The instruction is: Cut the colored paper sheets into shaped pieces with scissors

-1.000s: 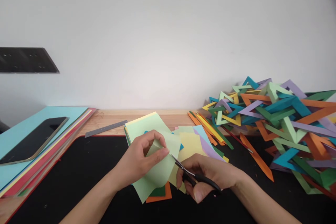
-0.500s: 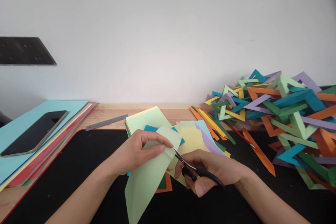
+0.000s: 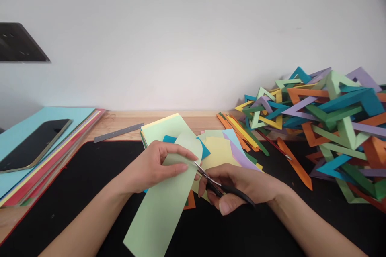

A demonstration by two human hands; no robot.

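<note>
"Here, in the head view, what crowds the centre?"
"Flat multicoloured paper pieces [image 3: 218, 152], beneath and beyond the pale-green oblong paper sheet [image 3: 159, 213]; a tangle of coloured folded-paper shapes [image 3: 342, 118] blocks the right."
"The hold?"
"Left hand [image 3: 152, 166] pinches the sheet; right hand [image 3: 241, 178] grips black-handled metal scissors [image 3: 226, 188], tips at the sheet's right edge."
"Open room?"
"Black red-edged mat [image 3: 75, 184], bare at left and lower right."

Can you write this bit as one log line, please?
left hand: holding light green paper sheet | right hand: holding black-handled metal scissors | scissor tips: by sheet's edge
</note>
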